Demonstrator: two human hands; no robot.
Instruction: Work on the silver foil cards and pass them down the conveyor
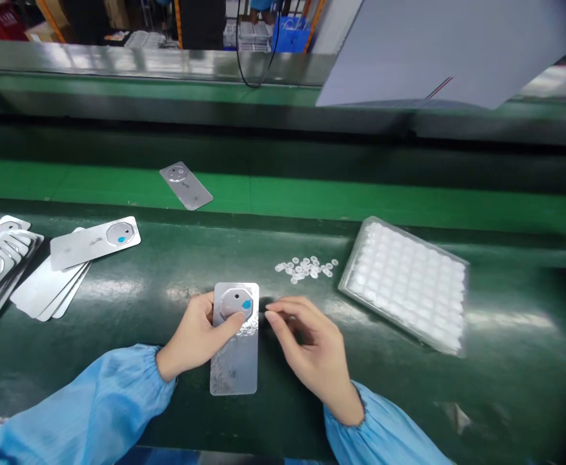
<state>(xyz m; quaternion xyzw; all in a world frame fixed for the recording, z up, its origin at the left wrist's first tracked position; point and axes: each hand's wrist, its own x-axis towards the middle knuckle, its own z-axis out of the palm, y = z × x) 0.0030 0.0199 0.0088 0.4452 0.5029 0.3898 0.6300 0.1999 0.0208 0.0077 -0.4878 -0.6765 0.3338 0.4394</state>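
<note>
A silver phone back cover (235,361) lies lengthwise on the dark green bench in front of me, its round camera ring with a blue tab at the far end. My left hand (196,339) grips the cover's left edge, thumb pressed on the camera ring. My right hand (306,342) hovers just right of the cover, fingertips pinched together on something too small to make out. Both arms wear light blue sleeves.
A clear tray (450,303) of small white parts sits at the right, with several loose clear discs (306,268) beside it. Stacked back covers (55,281) lie at the left, one cover (93,242) on top. Another cover (186,185) rests on the green conveyor belt.
</note>
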